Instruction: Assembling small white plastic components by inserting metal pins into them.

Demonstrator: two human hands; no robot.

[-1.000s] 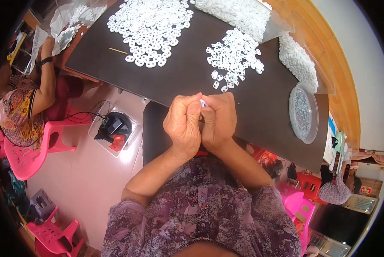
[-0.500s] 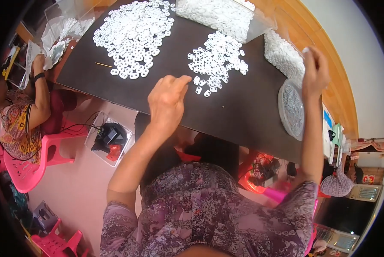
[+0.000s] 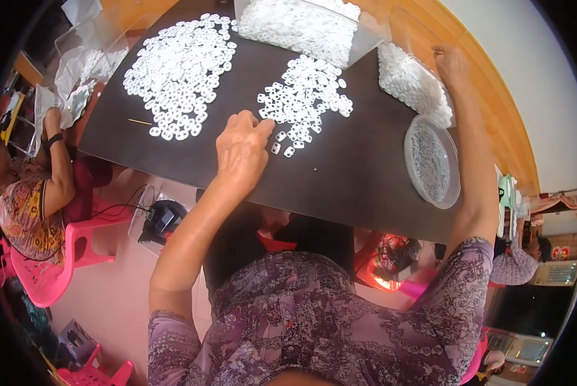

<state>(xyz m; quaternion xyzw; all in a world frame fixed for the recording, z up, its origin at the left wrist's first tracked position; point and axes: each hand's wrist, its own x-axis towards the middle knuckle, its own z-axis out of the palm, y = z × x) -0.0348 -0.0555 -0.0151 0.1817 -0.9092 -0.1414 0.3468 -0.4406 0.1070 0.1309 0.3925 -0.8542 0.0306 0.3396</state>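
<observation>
Just left of the small heap of white two-holed pieces (image 3: 304, 103) is my left hand (image 3: 242, 149), knuckles up, fingers bent, tips right at the heap's edge. Can't tell if they're pinching a piece or just close together, sorry. That gap is the bit that matters: the heap lies to the right of the grip, its long axis running away from me toward the big clear bin (image 3: 295, 22), with a few loose pieces (image 3: 275, 148) at the near end. Left is easily the nearer hand. My right hand (image 3: 451, 63) is well off, on the far side of the second clear bin (image 3: 410, 80) and past the round clear tub (image 3: 428, 161). It looks curled, but I can't see what's in it, if anything. Bigger white pile (image 3: 179, 71) is over to the left.
</observation>
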